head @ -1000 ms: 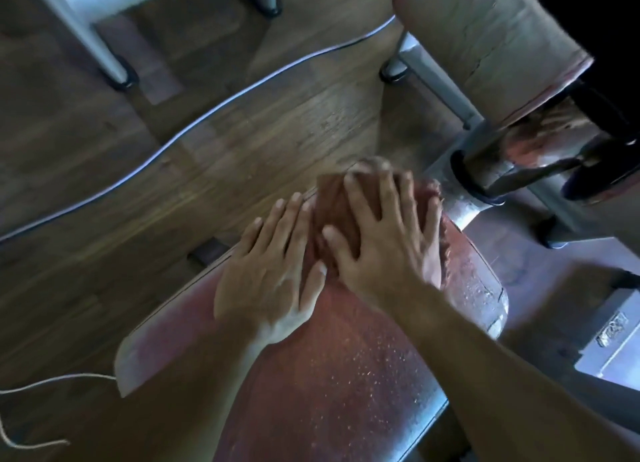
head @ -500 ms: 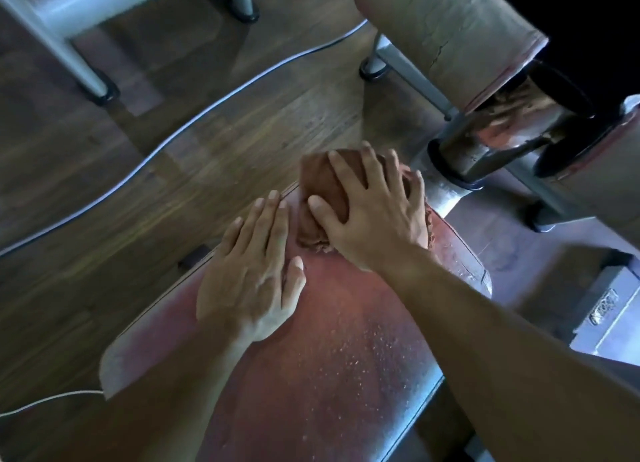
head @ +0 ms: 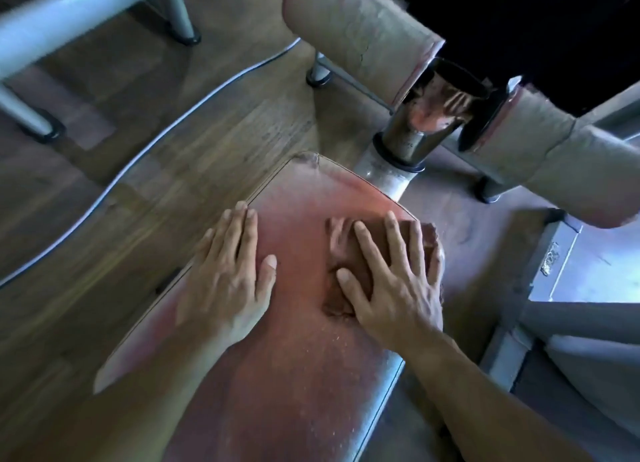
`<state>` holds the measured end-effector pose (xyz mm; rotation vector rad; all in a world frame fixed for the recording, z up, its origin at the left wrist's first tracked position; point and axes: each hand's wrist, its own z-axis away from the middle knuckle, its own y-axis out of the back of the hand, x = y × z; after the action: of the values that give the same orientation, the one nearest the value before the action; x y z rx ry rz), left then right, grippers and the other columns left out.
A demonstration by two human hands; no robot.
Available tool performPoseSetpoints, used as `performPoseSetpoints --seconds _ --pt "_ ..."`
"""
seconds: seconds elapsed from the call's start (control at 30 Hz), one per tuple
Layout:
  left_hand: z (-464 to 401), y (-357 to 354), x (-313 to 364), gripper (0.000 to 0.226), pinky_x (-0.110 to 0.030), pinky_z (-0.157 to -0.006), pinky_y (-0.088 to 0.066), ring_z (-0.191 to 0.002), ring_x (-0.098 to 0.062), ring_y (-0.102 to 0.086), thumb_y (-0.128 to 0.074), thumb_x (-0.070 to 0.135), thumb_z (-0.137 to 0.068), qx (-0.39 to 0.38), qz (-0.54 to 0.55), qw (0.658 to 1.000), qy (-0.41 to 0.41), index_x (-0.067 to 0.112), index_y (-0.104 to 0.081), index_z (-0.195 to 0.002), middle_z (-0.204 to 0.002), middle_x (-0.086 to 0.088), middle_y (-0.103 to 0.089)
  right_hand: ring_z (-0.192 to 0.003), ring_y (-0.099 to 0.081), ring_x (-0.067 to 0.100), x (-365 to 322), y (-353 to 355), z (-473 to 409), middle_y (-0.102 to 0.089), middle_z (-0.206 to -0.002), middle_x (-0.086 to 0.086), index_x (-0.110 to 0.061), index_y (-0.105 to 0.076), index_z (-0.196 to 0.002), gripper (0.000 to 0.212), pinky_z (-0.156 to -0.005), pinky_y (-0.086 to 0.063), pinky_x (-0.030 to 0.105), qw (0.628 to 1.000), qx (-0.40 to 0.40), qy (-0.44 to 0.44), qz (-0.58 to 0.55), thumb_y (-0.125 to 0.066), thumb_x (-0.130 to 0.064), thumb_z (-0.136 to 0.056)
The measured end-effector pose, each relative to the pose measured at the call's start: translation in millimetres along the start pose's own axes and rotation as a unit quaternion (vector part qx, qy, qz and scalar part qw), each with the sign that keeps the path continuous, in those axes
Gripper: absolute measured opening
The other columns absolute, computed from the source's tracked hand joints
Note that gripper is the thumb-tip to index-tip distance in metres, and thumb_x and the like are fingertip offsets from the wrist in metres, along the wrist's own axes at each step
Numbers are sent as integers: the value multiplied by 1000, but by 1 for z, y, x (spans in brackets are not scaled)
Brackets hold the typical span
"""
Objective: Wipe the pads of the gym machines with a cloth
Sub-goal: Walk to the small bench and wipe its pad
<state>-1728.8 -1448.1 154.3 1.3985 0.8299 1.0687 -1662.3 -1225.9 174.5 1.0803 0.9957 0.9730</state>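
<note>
The right hand (head: 398, 281) presses flat, fingers spread and straight, on a brown cloth (head: 349, 250) bunched near the right edge of the red seat pad (head: 298, 375). The left hand (head: 228, 274) lies flat and open on the pad's left edge, holding nothing.

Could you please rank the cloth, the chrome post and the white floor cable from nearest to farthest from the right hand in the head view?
1. cloth: directly under the right hand.
2. chrome post: ahead, beyond the seat pad's front.
3. white floor cable: far left, on the floor.
</note>
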Motion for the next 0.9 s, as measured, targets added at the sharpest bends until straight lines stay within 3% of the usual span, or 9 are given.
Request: performPoseSetpoints --seconds 0.13,0.2,0.3,0.33,0.43,0.47,0.6,0.73,0.9 --pt "34 5 -16 72 -43 -117 -24 -149 -29 -26 -27 49 -100 -19 -20 999 -28 0 -28 -152 -162 -16 -23 -152 2 33 -3 0 -9 -2 -167 -4 -49 -11 -153 73 -119 -9 64 970 12 -215 -116 -22 -77 -86" --pt "45 6 -21 74 -42 -118 -23 -149 -27 -24 -25 52 -100 -30 -27 999 -28 0 -28 -153 -162 -15 -21 -152 3 39 -19 -4 9 -1 -167 -1 -46 -12 -154 72 -117 -9 67 976 19 -194 -92 -20 -76 -88" --pt "45 7 -22 75 -39 -118 -19 -149 -27 -26 -24 52 -99 -29 -28 999 -27 0 -30 -152 -161 -15 -24 -152 -1 41 -17 -10 39 -5 -168 1 -45 -18 -155 74 -115 -10 67 998 -2 -59 -20 -18 -78 -89" --pt "44 7 -22 75 -38 -118 -18 -148 -27 -26 -24 52 -99 -31 -30 999 -26 0 -30 -152 -161 -15 -24 -152 0 39 -9 -11 34 -4 -168 0 -46 -17 -154 75 -116 -11 66 997 -8 -66 -26 -19 -80 -88" --pt "45 6 -22 75 -37 -119 -17 -149 -25 -24 -23 53 -99 -33 -26 999 -25 2 -27 -153 -162 -14 -23 -152 1 39 -14 -9 15 -1 -168 0 -45 -11 -155 77 -119 -10 65 968 22 -229 -97 -16 -78 -86" --pt "44 6 -22 75 -37 -120 -17 -150 -24 -22 -22 54 -100 -30 -28 999 -22 2 -26 -154 -162 -14 -22 -152 2 41 -24 -10 14 0 -168 1 -42 -9 -156 77 -119 -7 65 971 26 -225 -76 -13 -77 -87" --pt "46 8 -20 76 -38 -119 -22 -150 -24 -23 -27 53 -98 -22 -15 1000 -12 1 -25 -154 -162 -15 -23 -153 4 37 -40 -11 25 4 -168 0 -44 -8 -156 74 -117 -2 65 999 -13 -24 21 -12 -78 -90" --pt "46 8 -19 79 -37 -119 -23 -148 -27 -27 -30 54 -97 -18 -18 1000 -1 -2 -24 -153 -159 -19 -27 -151 17 36 -60 -5 -20 15 -167 -2 -44 3 -156 73 -116 5 69 985 -1 -161 -56 -16 -75 -92" --pt "47 9 -19 81 -36 -120 -20 -148 -27 -27 -33 54 -97 -16 -11 1000 -1 -3 -20 -153 -158 -21 -29 -152 14 37 -102 -1 -54 4 -168 -2 -47 -6 -154 68 -116 8 68 994 -24 104 13 -19 -74 -93"
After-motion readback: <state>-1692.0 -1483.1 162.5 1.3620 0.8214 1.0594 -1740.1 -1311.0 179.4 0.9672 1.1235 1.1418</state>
